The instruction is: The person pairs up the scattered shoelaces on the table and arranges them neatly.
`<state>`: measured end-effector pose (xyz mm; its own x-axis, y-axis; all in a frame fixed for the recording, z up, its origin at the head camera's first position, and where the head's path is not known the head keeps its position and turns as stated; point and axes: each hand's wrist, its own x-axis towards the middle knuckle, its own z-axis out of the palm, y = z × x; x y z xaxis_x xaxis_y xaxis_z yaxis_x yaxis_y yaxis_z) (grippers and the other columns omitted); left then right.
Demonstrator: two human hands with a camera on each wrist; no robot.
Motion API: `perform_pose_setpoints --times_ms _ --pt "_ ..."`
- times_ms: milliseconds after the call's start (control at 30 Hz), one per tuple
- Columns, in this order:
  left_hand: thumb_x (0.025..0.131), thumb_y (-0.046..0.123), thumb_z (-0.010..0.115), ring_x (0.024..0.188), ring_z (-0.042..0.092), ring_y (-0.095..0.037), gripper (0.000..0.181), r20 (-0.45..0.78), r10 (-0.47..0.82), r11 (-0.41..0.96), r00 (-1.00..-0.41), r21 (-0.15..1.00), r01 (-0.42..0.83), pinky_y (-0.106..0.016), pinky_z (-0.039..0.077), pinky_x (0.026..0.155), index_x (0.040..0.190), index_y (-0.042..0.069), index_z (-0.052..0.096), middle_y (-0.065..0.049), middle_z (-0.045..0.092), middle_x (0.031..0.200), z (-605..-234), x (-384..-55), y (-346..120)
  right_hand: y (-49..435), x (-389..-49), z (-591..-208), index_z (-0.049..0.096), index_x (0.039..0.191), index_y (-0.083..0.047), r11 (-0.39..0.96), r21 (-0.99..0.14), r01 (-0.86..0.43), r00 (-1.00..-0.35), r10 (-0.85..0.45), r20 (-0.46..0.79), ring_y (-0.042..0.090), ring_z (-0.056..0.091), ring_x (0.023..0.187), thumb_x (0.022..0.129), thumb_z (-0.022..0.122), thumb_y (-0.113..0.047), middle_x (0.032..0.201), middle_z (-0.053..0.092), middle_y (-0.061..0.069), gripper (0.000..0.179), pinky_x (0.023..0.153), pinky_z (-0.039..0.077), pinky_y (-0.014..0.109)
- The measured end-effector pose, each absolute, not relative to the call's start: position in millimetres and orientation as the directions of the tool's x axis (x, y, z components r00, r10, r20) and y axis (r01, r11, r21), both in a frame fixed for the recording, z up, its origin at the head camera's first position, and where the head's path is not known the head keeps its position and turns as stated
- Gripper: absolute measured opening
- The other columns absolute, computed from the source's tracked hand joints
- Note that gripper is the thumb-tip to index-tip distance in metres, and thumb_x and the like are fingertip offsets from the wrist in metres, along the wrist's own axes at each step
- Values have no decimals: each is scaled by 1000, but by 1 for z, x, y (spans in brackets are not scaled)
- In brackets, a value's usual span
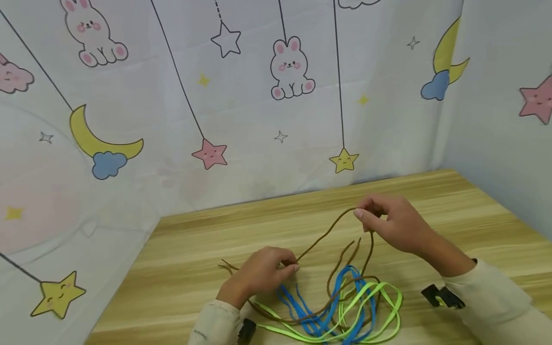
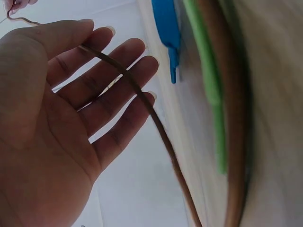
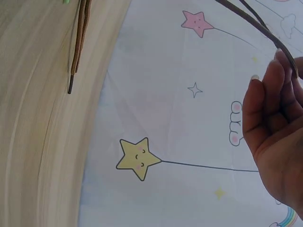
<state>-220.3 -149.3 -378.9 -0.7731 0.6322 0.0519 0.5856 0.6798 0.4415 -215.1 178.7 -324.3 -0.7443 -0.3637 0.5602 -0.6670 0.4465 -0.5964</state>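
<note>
A brown shoelace (image 1: 324,234) runs up from my left hand (image 1: 266,271) to my right hand (image 1: 394,223), which is held higher above the table. My left thumb and index finger pinch the lace, and it passes across the other fingers in the left wrist view. The right thumb and fingertips pinch another stretch, with the lace hanging from them back down. Below lie tangled blue laces (image 1: 308,326), neon green laces (image 1: 398,306) and more brown lace (image 1: 302,320). Two brown lace tips (image 1: 355,244) stick out from the pile toward the back.
The wood-grain table (image 1: 207,235) reaches back to a white curtain (image 1: 254,120) printed with rabbits, stars and moons. A grey-white wall stands at the right. Black buckled straps (image 1: 444,296) sit at both wrists.
</note>
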Motion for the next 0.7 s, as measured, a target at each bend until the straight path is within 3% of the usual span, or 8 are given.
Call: perform_pose_setpoints --times_ms 433,700 --pt "105 35 56 92 67 -7 27 181 535 596 -825 612 520 -33 55 82 108 15 74 13 71 97 -382 -231 -171 183 -214 -320 66 97 -15 493 -608 -622 -739 -113 665 14 49 53 102 61 -15 65 58 -5 6 42 36 29" --pt "105 40 53 90 68 -17 33 207 415 474 -886 782 405 -36 55 81 109 14 73 5 71 91 -381 -233 -185 184 -213 -318 66 99 -8 401 -691 -602 -750 14 662 16 40 46 103 59 -15 64 55 5 11 41 33 31"
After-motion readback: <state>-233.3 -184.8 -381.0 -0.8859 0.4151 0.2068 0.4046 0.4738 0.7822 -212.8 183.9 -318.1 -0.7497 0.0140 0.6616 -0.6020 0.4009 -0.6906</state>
